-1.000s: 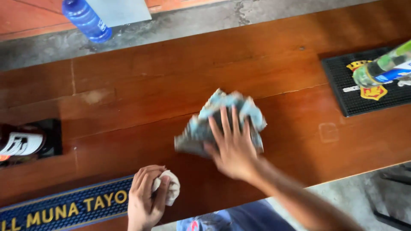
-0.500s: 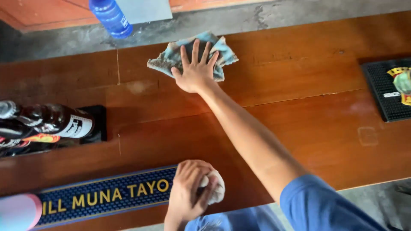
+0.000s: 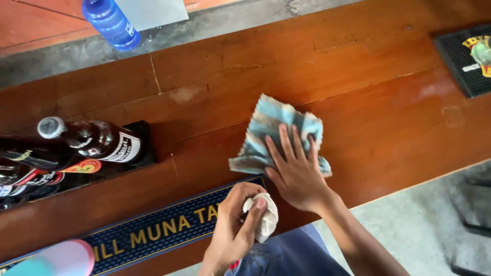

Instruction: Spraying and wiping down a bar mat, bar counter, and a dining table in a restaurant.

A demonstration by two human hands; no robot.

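My right hand (image 3: 298,171) lies flat, fingers spread, on a crumpled blue and white checked cloth (image 3: 271,130) that rests on the brown wooden counter (image 3: 358,87). My left hand (image 3: 234,230) is closed around a small white wad of cloth or paper (image 3: 267,219) at the counter's near edge, over the end of a dark blue rubber bar mat (image 3: 153,232) with yellow letters.
Several dark glass bottles (image 3: 87,143) stand on a black mat at the left. A blue plastic bottle (image 3: 110,23) stands beyond the counter's far edge. A black rubber mat (image 3: 463,66) lies at the right. A pink and teal object (image 3: 61,259) shows at bottom left.
My right hand has dragged the checked cloth from the counter's far side back toward me. My left hand stays at the near edge, still gripping the white wad.
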